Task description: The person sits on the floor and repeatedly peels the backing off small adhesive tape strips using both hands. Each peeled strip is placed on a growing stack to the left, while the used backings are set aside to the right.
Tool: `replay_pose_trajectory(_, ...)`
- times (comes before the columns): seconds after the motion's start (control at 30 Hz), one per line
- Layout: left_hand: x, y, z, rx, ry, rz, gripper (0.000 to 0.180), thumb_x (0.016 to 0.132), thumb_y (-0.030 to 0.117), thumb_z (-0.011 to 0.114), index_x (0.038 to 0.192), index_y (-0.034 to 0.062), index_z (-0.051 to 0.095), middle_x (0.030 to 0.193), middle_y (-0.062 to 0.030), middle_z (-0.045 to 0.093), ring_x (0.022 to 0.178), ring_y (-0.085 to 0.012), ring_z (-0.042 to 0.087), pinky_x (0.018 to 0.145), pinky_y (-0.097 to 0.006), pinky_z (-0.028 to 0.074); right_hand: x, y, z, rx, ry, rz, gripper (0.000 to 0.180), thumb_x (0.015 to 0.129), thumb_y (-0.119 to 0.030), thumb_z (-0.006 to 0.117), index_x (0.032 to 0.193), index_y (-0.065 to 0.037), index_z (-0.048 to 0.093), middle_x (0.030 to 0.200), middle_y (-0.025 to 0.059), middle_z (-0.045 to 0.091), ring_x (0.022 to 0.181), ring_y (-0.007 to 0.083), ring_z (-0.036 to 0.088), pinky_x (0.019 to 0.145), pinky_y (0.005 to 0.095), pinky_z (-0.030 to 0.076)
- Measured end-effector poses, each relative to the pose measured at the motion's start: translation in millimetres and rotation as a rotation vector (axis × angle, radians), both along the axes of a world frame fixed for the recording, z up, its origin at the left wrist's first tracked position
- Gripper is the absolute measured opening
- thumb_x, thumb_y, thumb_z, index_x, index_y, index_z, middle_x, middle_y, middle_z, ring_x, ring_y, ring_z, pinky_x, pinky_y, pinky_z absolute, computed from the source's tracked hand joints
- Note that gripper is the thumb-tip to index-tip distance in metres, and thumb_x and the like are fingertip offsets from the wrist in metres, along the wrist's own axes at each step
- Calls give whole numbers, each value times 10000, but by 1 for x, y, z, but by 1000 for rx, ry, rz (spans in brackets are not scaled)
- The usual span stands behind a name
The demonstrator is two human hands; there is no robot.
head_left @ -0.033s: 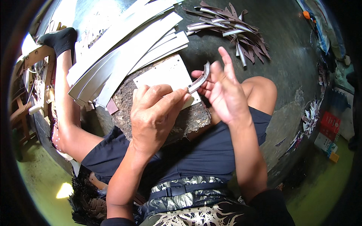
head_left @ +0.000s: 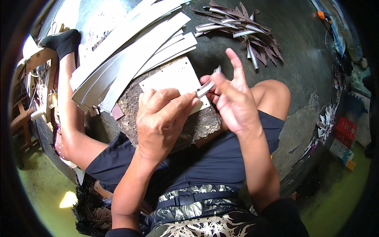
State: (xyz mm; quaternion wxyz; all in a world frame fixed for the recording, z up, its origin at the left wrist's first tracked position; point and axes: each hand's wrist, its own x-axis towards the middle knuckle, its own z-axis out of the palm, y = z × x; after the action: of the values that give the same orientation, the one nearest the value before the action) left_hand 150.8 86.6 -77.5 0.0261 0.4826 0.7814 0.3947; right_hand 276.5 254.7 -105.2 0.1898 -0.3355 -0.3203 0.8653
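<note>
Grey strip [head_left: 208, 85], short and slightly curved, sits pinched between the left hand [head_left: 162, 118] and right hand [head_left: 233, 98], both grasping it above the white card [head_left: 173, 79]. Nothing has visibly changed, so handling continues. Long pale strips [head_left: 130, 55] fan towards the floor's far-left edge, dark offcuts [head_left: 244, 27] far right.

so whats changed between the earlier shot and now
Nothing visibly changed. Both hands keep hold of the small curved strip: the left hand pinches its lower end, the right hand supports the upper end with fingers spread. The white card on the round block, the long pale strips and the pile of dark offcuts lie as before.
</note>
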Motion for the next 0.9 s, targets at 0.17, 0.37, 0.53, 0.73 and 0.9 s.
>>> replay_pose_trajectory(0.17,0,-2,4,-12,-17,17,266,853,124,970,1100,132,873,965,-22,717,830,-227,645,761,-386,498,-9,-14,3,31,23,-98,764,997,98,812,1626,-99,427,1015,92,752,953,152,744,900,301,634)
replay_pose_trajectory(0.37,0,4,5,-79,61,-6,272,838,125,980,1089,127,876,954,-19,718,842,-222,651,773,-372,526,-9,-8,-3,34,-71,-121,666,981,82,842,1516,-94,488,965,71,742,877,135,715,840,285,605)
replay_pose_trajectory(0.53,-1,6,3,-43,84,-5,279,825,136,984,1080,133,870,950,-11,720,822,-219,636,758,-373,513,-4,-6,-13,51,-72,-89,640,982,66,848,1492,-97,497,980,72,733,889,136,715,842,284,589)
replay_pose_trajectory(0.73,0,20,-1,-50,204,-10,218,843,193,964,1030,151,861,931,24,718,794,-211,613,735,-371,491,-5,-6,-29,118,-116,-132,607,969,69,862,1445,-80,517,960,64,742,847,116,699,812,274,583)
replay_pose_trajectory(0.9,-12,26,5,-22,110,-59,176,878,198,945,1021,150,855,932,10,732,868,-232,649,782,-402,504,-3,12,-35,383,-331,-205,495,1023,53,802,1428,-92,557,974,22,696,844,92,681,747,246,581)
